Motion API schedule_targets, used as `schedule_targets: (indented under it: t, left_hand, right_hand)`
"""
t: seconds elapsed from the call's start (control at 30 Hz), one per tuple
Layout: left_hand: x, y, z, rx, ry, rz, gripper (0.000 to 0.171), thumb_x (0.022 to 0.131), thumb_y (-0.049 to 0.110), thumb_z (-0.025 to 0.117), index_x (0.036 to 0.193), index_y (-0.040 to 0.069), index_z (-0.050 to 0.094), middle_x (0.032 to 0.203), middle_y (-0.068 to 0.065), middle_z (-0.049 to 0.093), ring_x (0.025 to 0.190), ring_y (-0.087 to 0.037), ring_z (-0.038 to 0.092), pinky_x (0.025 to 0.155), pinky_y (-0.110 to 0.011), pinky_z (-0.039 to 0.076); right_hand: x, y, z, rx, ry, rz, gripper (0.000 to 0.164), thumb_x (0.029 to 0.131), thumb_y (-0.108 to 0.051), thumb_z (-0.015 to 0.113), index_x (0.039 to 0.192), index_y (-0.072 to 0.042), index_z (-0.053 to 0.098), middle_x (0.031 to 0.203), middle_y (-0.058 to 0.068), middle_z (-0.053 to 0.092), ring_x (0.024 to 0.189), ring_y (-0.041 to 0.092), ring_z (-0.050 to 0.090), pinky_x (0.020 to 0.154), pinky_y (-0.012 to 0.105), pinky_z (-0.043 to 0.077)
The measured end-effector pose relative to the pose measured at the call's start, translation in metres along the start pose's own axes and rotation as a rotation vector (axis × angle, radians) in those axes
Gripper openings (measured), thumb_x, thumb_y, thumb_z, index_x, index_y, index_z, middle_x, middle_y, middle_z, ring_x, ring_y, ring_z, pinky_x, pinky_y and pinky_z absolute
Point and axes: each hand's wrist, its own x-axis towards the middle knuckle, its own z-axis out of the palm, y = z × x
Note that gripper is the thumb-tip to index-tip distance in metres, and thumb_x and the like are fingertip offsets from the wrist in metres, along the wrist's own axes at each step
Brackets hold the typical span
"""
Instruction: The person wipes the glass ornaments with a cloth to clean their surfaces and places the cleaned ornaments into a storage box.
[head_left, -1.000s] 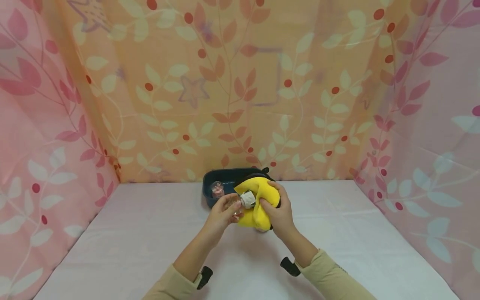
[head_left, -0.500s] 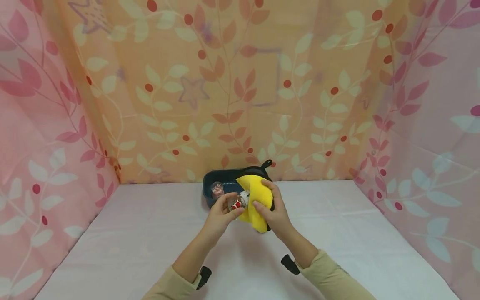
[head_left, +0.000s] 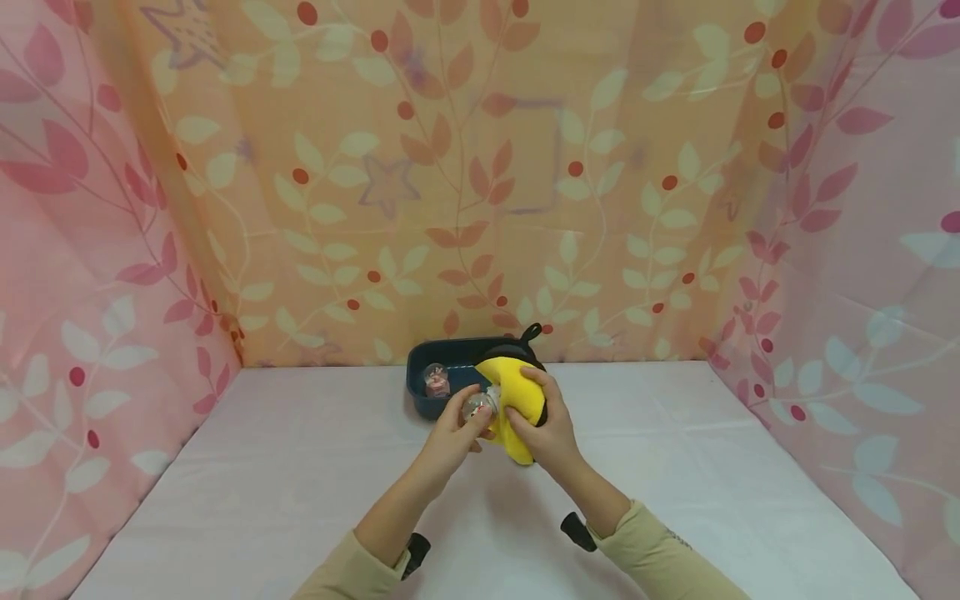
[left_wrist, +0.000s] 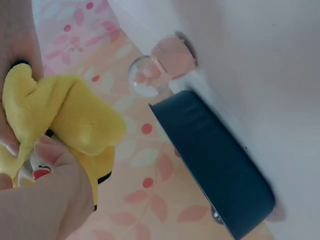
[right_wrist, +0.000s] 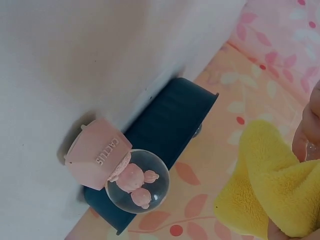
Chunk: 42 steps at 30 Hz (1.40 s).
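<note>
My left hand (head_left: 453, 427) holds a small snow globe (head_left: 477, 407) by its clear dome, above the table. A red-and-white figure shows inside it, and its white base points right into a yellow cloth (head_left: 519, 393). My right hand (head_left: 553, 423) grips this black-edged cloth with its black hanging loop, folded around the base, thumb in front. In the left wrist view, the cloth (left_wrist: 85, 112) and my left hand's fingers (left_wrist: 65, 167) hide most of the globe. The cloth (right_wrist: 272, 182) also shows in the right wrist view.
A dark blue bin (head_left: 415, 392) stands at the table's back, with a pinkish globe (head_left: 436, 381) inside at left. In front of it stands a pink globe (right_wrist: 102, 155) marked CACTUS, hidden in the head view. Patterned curtains (head_left: 480, 208) enclose the white table (head_left: 300, 467).
The cloth has closed further over the white base, which now shows less. The globe has turned in my left fingers, and the left hand has moved slightly up and right.
</note>
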Motion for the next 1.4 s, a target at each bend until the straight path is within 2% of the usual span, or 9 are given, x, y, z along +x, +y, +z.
schedule_targets:
  t: [0.17, 0.3, 0.4, 0.57, 0.7, 0.87, 1.0, 1.23, 1.4]
  left_hand:
    - [0.001, 0.000, 0.003, -0.028, 0.036, -0.013, 0.054, 0.101, 0.034, 0.053, 0.139, 0.000, 0.037, 0.111, -0.012, 0.056, 0.089, -0.018, 0.061, 0.075, -0.027, 0.045]
    - [0.001, -0.002, 0.002, -0.064, 0.033, -0.016, 0.052, 0.102, 0.033, 0.051, 0.138, -0.002, 0.037, 0.110, -0.013, 0.056, 0.088, -0.017, 0.060, 0.076, -0.027, 0.046]
    - [0.002, -0.005, -0.001, -0.128, 0.020, -0.018, 0.049, 0.104, 0.030, 0.047, 0.138, -0.003, 0.036, 0.108, -0.014, 0.054, 0.084, -0.015, 0.058, 0.074, -0.026, 0.045]
    - [0.005, -0.010, -0.006, -0.340, -0.009, -0.048, 0.038, 0.105, 0.023, 0.036, 0.132, -0.004, 0.037, 0.098, -0.009, 0.050, 0.071, -0.013, 0.048, 0.065, -0.023, 0.041]
    - [0.007, -0.010, -0.009, -0.437, -0.034, -0.061, 0.034, 0.103, 0.022, 0.029, 0.125, -0.003, 0.039, 0.091, -0.005, 0.049, 0.064, -0.012, 0.043, 0.060, -0.023, 0.037]
    - [0.007, -0.008, -0.008, -0.428, -0.055, -0.069, 0.033, 0.100, 0.021, 0.030, 0.123, -0.002, 0.037, 0.088, -0.004, 0.049, 0.062, -0.011, 0.041, 0.059, -0.022, 0.037]
    - [0.007, -0.007, -0.006, -0.380, -0.051, -0.061, 0.031, 0.099, 0.020, 0.032, 0.122, 0.000, 0.037, 0.091, -0.004, 0.046, 0.065, -0.011, 0.040, 0.060, -0.022, 0.037]
    - [0.006, -0.012, -0.006, -0.290, -0.047, 0.020, 0.026, 0.098, 0.018, 0.037, 0.116, -0.001, 0.040, 0.094, -0.007, 0.045, 0.068, -0.015, 0.042, 0.063, -0.025, 0.039]
    - [0.005, -0.016, -0.006, -0.334, -0.040, 0.038, 0.027, 0.098, 0.018, 0.037, 0.118, -0.001, 0.040, 0.099, -0.007, 0.045, 0.072, -0.015, 0.043, 0.066, -0.026, 0.039]
  right_hand:
    - [0.000, 0.002, 0.001, -0.006, 0.026, -0.056, 0.053, 0.083, 0.008, 0.067, 0.130, -0.007, 0.046, 0.117, 0.017, 0.049, 0.089, 0.026, 0.049, 0.074, 0.030, 0.049]
    - [0.001, 0.000, 0.000, 0.025, 0.052, -0.038, 0.050, 0.084, 0.007, 0.065, 0.129, -0.005, 0.047, 0.115, 0.016, 0.049, 0.088, 0.024, 0.049, 0.072, 0.028, 0.047]
    - [0.002, -0.002, -0.003, 0.072, 0.059, 0.043, 0.049, 0.085, 0.005, 0.064, 0.130, -0.005, 0.046, 0.115, 0.015, 0.047, 0.088, 0.025, 0.048, 0.072, 0.028, 0.047]
    - [0.007, -0.005, -0.010, 0.216, 0.058, 0.224, 0.052, 0.087, 0.003, 0.062, 0.134, -0.009, 0.043, 0.115, 0.013, 0.044, 0.093, 0.025, 0.048, 0.075, 0.028, 0.048]
    - [0.010, -0.007, -0.013, 0.296, 0.034, 0.241, 0.056, 0.087, 0.002, 0.062, 0.137, -0.010, 0.039, 0.116, 0.013, 0.043, 0.096, 0.025, 0.048, 0.076, 0.028, 0.049]
    - [0.011, -0.010, -0.011, 0.230, -0.142, 0.126, 0.058, 0.086, -0.002, 0.063, 0.138, -0.009, 0.037, 0.120, 0.017, 0.042, 0.098, 0.030, 0.046, 0.078, 0.035, 0.047]
    - [0.010, -0.010, -0.007, 0.188, -0.245, 0.110, 0.055, 0.088, -0.002, 0.061, 0.137, -0.010, 0.036, 0.121, 0.019, 0.041, 0.096, 0.031, 0.046, 0.078, 0.040, 0.044]
    - [0.011, -0.005, -0.003, 0.280, -0.175, 0.265, 0.050, 0.090, 0.000, 0.058, 0.135, -0.010, 0.040, 0.116, 0.016, 0.043, 0.096, 0.025, 0.049, 0.077, 0.034, 0.047]
    - [0.009, -0.003, -0.002, 0.325, -0.126, 0.372, 0.050, 0.089, 0.002, 0.057, 0.135, -0.011, 0.042, 0.116, 0.015, 0.044, 0.095, 0.025, 0.049, 0.076, 0.033, 0.048]
